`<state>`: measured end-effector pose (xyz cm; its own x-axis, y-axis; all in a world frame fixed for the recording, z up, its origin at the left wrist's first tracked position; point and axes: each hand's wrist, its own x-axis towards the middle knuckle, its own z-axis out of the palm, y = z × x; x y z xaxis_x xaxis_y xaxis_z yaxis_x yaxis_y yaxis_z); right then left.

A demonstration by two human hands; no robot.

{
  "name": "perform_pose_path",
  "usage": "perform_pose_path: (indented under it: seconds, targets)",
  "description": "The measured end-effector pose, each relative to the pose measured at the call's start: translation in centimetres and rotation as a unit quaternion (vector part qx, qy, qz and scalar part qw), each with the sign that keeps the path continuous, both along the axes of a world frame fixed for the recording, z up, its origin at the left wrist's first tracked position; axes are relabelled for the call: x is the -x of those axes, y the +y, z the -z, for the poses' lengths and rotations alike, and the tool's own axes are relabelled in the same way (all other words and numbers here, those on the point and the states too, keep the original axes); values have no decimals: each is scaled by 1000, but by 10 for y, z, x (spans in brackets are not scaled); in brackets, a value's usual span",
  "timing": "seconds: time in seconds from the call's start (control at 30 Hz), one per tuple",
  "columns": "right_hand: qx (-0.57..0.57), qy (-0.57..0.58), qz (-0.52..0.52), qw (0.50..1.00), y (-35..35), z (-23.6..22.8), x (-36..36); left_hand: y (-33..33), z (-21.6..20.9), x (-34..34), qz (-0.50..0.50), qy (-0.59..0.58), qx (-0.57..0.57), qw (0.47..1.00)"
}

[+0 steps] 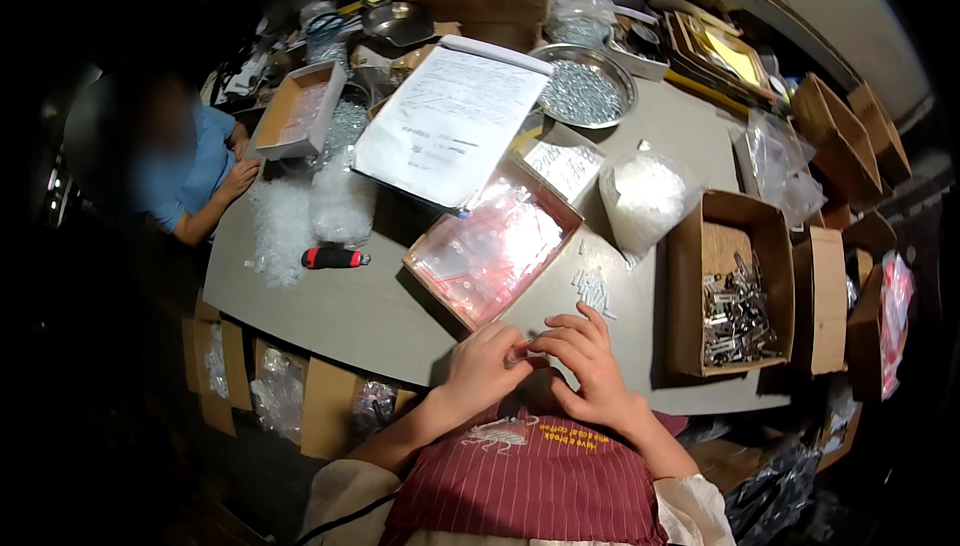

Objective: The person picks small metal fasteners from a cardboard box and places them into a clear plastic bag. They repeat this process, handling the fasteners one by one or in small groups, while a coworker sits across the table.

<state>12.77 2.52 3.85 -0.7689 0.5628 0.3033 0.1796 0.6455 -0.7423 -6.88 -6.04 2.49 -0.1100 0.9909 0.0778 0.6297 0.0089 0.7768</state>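
Fingertip work on a small piece [516, 355], it seems: mostly hidden, between both hands, just nearer than the box [437, 296] of packets. Left hand [485, 365] grip closed on it; right hand [592, 371] grip, cannot tell. Next move likely calls for fine finger control.

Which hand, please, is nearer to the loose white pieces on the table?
The right hand, just this side of the white pieces; the left hand is farther off, leftward.
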Motion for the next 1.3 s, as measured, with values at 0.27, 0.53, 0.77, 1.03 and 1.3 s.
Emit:
perform_pose_path:
  seconds: [0.27,0.53,0.77,1.03,1.3]
  targets:
    - [68,-104,-25,992,-2,11,-19,6,16,-6,63,70,-27,995]
    - [109,-185,-51,975,-11,37,-23,3,27,-16,78,55,-16,995]
    - [115,-51,-98,987,5,37,-27,17,61,-13,125,35,-81,988]
    - [-47,-227,237,943,55,91,-63,23,70,-34,64,-51,-41,996]
    - [-27,-211,302,929,63,98,-48,25,85,-35,38,-81,13,996]
